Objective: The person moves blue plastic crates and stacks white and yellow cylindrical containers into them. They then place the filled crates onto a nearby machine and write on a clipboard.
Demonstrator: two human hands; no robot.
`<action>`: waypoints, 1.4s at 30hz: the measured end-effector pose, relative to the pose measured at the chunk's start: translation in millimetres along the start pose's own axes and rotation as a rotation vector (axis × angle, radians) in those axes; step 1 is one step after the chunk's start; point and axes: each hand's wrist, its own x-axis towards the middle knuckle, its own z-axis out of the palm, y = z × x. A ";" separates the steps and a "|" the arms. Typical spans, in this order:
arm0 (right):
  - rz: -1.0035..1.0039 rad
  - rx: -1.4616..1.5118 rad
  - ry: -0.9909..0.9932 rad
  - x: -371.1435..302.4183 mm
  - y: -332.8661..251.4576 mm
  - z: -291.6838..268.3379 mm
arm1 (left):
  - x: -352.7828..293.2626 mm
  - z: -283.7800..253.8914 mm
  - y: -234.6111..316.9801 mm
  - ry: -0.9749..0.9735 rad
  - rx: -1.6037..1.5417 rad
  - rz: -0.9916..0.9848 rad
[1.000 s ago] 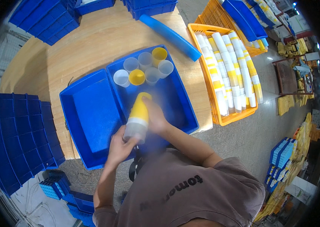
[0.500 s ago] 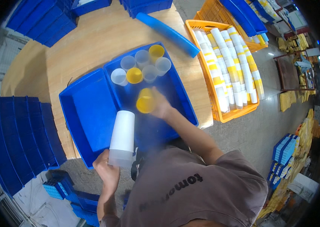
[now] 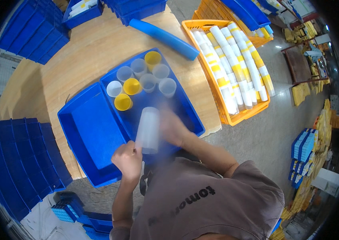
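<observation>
My left hand (image 3: 128, 160) is closed round the lower end of a tilted stack of frosted, whitish plastic cups (image 3: 149, 130). My right hand (image 3: 172, 126) is smeared by motion just beside the stack; its fingers and anything in them cannot be made out. Both are at the near part of a blue plastic tray (image 3: 195, 114). At its far end several cups stand close together, among them a yellow cup (image 3: 123, 102), a white cup (image 3: 114, 89) and a frosted cup (image 3: 167, 87) nearest my right hand.
A second blue tray (image 3: 93, 124) adjoins on the left, on a wooden table (image 3: 77, 60). A blue roll (image 3: 163, 39) lies beyond the trays. To the right, an orange crate (image 3: 245, 118) holds long stacks of cups. Piled blue bins (image 3: 23, 164) stand at far left.
The yellow cup that my right hand held stands in the tray, and one more frosted cup stands there. My left hand has brought the stack rightward, over the tray. The view has shifted slightly.
</observation>
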 end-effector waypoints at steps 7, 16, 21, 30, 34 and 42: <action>-0.167 0.098 0.094 55.5 -9.3 -11.9 | -5.1 -13.9 4.4 -0.093 0.099 0.042; -0.104 -0.140 0.030 -22.3 -32.3 -52.8 | 80.5 82.5 -45.3 -0.460 0.308 -0.206; -0.679 -0.536 0.111 -90.9 -129.2 -161.5 | 108.5 84.1 -20.9 -0.324 0.382 -0.288; -0.627 -1.621 1.655 -157.8 -359.9 -437.0 | 63.7 101.7 93.3 -0.045 0.119 -0.257; -0.606 -1.598 1.492 -136.6 -388.7 -460.8 | 54.1 135.7 147.8 -0.194 -0.052 -0.220; -1.014 -1.391 0.768 -131.2 -320.7 -405.8 | 59.2 183.4 210.7 -0.402 -0.427 -0.235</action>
